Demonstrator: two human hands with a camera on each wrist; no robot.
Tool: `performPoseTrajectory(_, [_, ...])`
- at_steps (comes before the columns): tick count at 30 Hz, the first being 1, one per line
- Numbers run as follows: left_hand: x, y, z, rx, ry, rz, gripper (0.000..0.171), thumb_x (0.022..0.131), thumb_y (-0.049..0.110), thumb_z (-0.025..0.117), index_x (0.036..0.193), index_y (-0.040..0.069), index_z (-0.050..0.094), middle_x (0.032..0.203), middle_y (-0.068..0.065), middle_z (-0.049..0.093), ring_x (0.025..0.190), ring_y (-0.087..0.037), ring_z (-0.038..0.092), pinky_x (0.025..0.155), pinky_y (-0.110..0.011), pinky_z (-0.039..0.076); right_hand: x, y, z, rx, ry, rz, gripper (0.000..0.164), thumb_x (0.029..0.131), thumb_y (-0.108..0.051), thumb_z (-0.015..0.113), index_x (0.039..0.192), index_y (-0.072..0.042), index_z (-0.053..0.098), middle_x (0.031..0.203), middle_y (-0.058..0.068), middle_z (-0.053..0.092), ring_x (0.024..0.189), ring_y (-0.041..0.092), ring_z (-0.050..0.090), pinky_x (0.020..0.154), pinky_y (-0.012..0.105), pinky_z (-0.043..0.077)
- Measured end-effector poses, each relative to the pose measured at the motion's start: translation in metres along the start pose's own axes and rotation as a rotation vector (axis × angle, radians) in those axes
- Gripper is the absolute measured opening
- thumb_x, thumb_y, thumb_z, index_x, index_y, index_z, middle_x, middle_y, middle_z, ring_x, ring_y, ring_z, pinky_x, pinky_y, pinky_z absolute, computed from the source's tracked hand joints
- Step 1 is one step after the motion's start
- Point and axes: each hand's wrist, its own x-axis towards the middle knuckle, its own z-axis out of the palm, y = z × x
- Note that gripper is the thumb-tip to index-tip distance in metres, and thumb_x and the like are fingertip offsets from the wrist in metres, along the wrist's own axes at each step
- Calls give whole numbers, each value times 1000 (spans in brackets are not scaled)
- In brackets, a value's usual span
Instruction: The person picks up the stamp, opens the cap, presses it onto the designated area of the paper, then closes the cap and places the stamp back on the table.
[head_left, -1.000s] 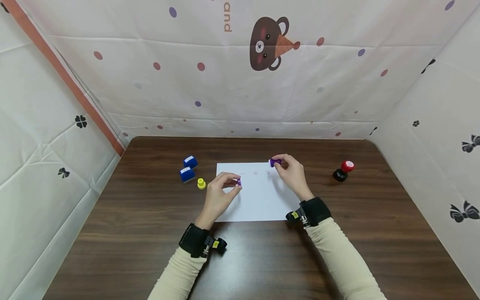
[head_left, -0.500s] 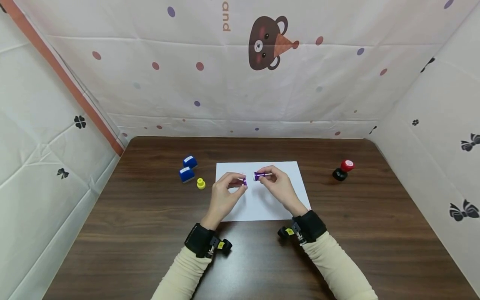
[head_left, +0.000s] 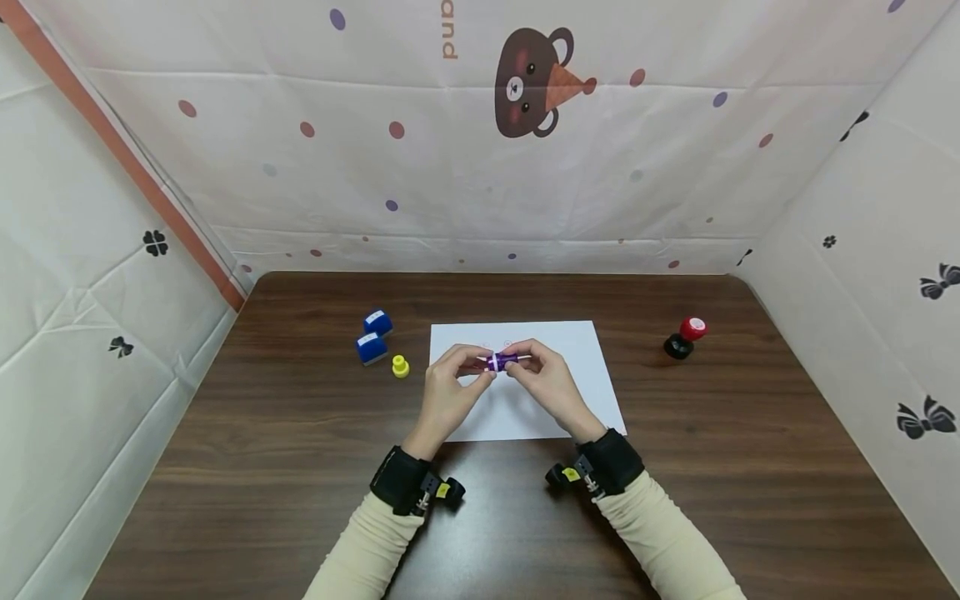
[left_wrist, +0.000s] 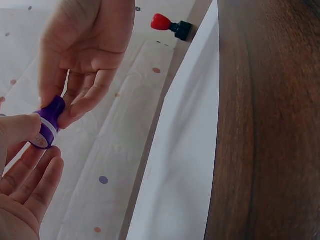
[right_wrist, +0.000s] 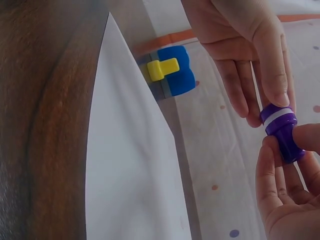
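Observation:
A small purple stamp [head_left: 506, 361] with a white band is held sideways over the white paper [head_left: 540, 408]. My left hand [head_left: 447, 393] pinches its wider capped end between thumb and fingers. With thumb and fingertips, my right hand [head_left: 553, 387] grips the narrow handle end. In the right wrist view, cap and body of the purple stamp [right_wrist: 286, 142] meet in one line at the white band. The left wrist view shows lettering on the end face of the purple stamp [left_wrist: 49, 125]. Faint small prints near the paper's far edge are partly hidden by the hands.
Two blue blocks [head_left: 371, 347] with white labels stand left of the paper, beside a small yellow stamp [head_left: 401, 367]. Over on the right is a red-and-black stamp [head_left: 684, 337]. Behind the brown wooden table [head_left: 322, 433] hangs a printed white cloth [head_left: 375, 167].
My right hand has moved left and down from the paper's far right, bringing the stamp body to the cap in my left hand. The left hand has shifted slightly right.

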Motion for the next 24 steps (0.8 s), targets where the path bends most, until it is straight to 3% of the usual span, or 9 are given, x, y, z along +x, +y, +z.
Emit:
performPoseTrajectory(8, [-1,1,0,-6,10,-9,20,79,8,72,98,10,68,96,-1,66,82,-10,65,76,-20,54,0,10,4,65,9,-6,19,86,-7,63,105,-4,61,107,11,59,90,20,63,77,23,54])
performPoseTrajectory(24, [-2,4,-3,27,-10,-16,21,76,10,74,97,10,69,92,0,68,80,-8,66,75,-18,53,-3,8,5,41,3,-11,21,87,-10,63,106,-3,63,108,12,60,91,19,64,75,21,53])
